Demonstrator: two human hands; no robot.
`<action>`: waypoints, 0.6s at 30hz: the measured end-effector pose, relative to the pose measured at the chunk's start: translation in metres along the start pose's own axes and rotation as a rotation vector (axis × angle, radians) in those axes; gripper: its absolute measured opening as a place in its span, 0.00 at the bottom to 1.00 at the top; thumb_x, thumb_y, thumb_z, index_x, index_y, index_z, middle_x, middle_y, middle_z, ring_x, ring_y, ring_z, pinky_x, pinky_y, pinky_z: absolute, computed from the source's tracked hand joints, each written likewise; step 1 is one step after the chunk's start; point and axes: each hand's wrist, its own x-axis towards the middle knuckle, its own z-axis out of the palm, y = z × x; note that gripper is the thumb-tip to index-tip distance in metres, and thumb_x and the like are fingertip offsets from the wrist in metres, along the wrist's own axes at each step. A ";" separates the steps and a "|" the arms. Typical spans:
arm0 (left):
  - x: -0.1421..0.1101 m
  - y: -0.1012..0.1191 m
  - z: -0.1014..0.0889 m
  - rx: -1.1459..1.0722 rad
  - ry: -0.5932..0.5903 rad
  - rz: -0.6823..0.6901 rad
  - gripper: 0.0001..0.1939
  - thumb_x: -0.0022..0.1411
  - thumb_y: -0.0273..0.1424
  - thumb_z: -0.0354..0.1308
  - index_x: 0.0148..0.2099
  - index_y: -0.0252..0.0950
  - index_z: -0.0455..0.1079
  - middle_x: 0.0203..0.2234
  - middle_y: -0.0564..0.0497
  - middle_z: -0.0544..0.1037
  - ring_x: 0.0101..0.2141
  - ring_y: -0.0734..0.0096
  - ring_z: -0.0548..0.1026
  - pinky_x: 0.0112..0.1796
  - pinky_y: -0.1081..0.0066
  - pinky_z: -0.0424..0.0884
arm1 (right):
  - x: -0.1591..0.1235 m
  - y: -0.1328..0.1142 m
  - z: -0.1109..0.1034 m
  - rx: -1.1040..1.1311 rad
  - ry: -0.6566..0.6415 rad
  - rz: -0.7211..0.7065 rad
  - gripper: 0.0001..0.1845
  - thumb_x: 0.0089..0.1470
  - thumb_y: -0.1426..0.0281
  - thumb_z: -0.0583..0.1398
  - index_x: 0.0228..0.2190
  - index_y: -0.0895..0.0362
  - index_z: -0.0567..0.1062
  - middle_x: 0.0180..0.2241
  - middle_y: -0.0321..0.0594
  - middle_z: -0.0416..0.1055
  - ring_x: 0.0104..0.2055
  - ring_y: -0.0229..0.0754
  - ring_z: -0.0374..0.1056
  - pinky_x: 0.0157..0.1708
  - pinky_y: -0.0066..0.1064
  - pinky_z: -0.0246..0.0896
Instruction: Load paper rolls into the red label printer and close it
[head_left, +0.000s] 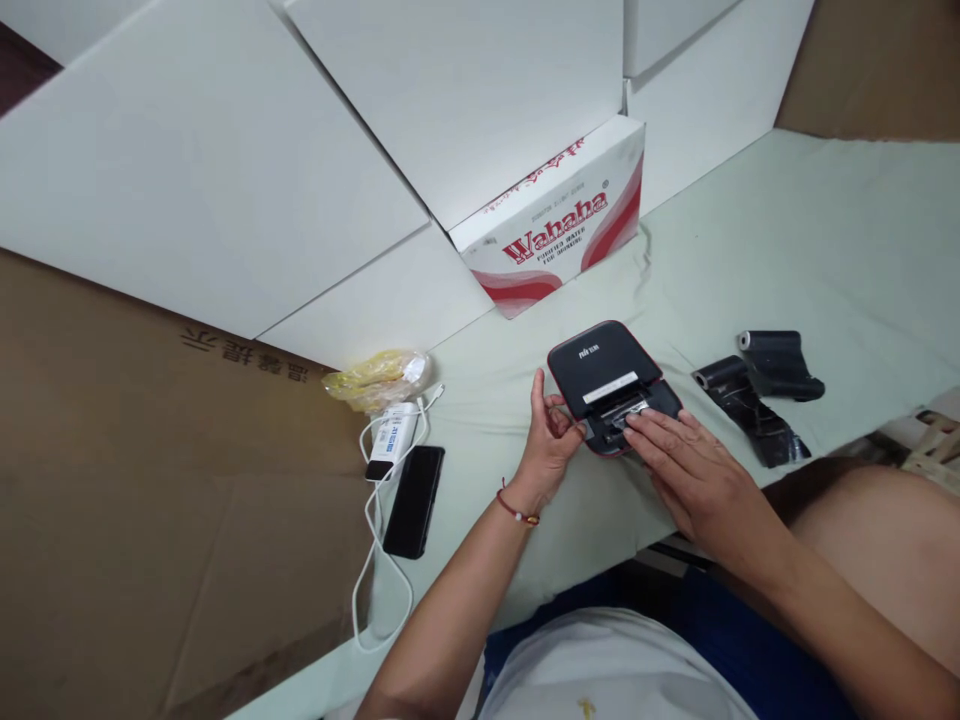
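Observation:
A small black printer-like device (606, 362) with a red rim lies on the cloth-covered table, a pale label strip across its top. In its front part is an uncovered recess with a shiny silvery dark piece (616, 412) inside. My left hand (551, 440) closes on the device's left front corner, thumb at the edge and a finger up along the side. Stretched over the right front part, my right hand (686, 465) lies with its fingertips on the silvery piece in the recess. Its fingers are extended and its thumb lies below them.
Two rolls of black film, one unrolled (754, 410) and one beside it (776, 362), lie to the right. At left are a phone (414, 502), a white box-shaped item (393, 438), a white cable (365, 580) and a yellowish plastic bag (379, 380). A Wahaha carton (555, 225) stands behind.

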 end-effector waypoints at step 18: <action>-0.046 0.029 -0.020 0.428 0.139 0.276 0.09 0.49 0.19 0.53 0.28 0.37 0.70 0.28 0.52 0.70 0.33 0.72 0.68 0.36 0.72 0.65 | 0.049 0.126 -0.057 -0.260 -0.419 0.485 0.24 0.63 0.71 0.53 0.56 0.58 0.77 0.62 0.50 0.71 0.56 0.57 0.73 0.49 0.45 0.71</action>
